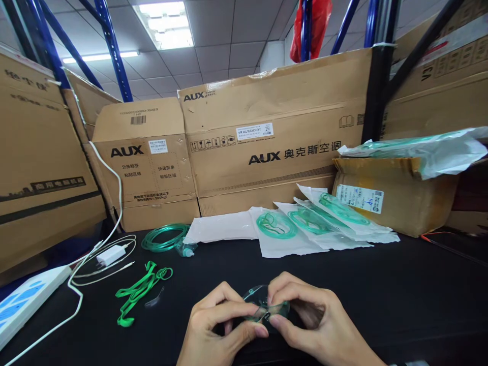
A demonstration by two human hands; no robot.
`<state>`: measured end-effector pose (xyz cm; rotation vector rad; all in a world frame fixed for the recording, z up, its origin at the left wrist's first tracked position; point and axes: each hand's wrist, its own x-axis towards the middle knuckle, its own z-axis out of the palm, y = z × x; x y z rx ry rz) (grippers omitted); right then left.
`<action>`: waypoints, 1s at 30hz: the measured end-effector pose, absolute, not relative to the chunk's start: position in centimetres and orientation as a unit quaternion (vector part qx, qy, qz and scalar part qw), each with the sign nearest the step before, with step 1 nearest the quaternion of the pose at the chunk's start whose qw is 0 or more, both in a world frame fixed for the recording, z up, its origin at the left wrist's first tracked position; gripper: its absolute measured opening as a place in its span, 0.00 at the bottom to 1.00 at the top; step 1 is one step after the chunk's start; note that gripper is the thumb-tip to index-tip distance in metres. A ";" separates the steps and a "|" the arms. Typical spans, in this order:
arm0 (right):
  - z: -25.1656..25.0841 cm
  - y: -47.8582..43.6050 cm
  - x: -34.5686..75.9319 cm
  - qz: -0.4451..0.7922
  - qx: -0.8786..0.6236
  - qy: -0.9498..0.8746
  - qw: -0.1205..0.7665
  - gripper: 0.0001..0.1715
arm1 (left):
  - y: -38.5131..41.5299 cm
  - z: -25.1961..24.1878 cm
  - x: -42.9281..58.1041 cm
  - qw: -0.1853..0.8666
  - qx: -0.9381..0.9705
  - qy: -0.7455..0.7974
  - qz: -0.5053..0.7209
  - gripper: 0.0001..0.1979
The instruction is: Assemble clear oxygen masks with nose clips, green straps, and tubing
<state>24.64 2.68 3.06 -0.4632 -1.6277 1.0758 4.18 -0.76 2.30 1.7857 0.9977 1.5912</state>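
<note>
Between my two hands, low in the middle of the head view, is a clear, green-tinted plastic oxygen mask (pixel 256 293). My left hand (pixel 215 325) pinches its left side between thumb and fingers. On the opposite side, my right hand (pixel 314 317) grips it, thumb and fingertips closed near a small dark spot at its middle. The fingers cover much of the mask. Left of my hands lie a bunched green elastic strap (pixel 140 291) and a small thin clear piece (pixel 154 298). Farther back is a coil of green tubing (pixel 162 238) with a clear fitting (pixel 186 248) beside it.
White packets with green tubing (pixel 293 244) overlap along the back of the black table (pixel 213 269). Cardboard boxes (pixel 229 173) wall off the rear; a smaller box (pixel 400 198) at right bears another packet (pixel 450 150). A power strip (pixel 32 300), white cable and charger (pixel 111 255) occupy the left.
</note>
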 end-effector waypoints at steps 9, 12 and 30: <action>2.9 2.9 25.0 0.455 -0.176 -0.699 0.523 0.09 | -0.8 2.2 4.1 0.267 0.669 0.367 0.589 0.10; 2.9 2.8 25.0 0.463 -0.171 -0.699 0.517 0.10 | -0.8 2.1 4.1 0.266 0.675 0.364 0.584 0.09; 3.8 2.6 25.0 0.546 -0.167 -0.672 0.472 0.06 | -1.0 2.1 4.2 0.259 0.686 0.351 0.583 0.04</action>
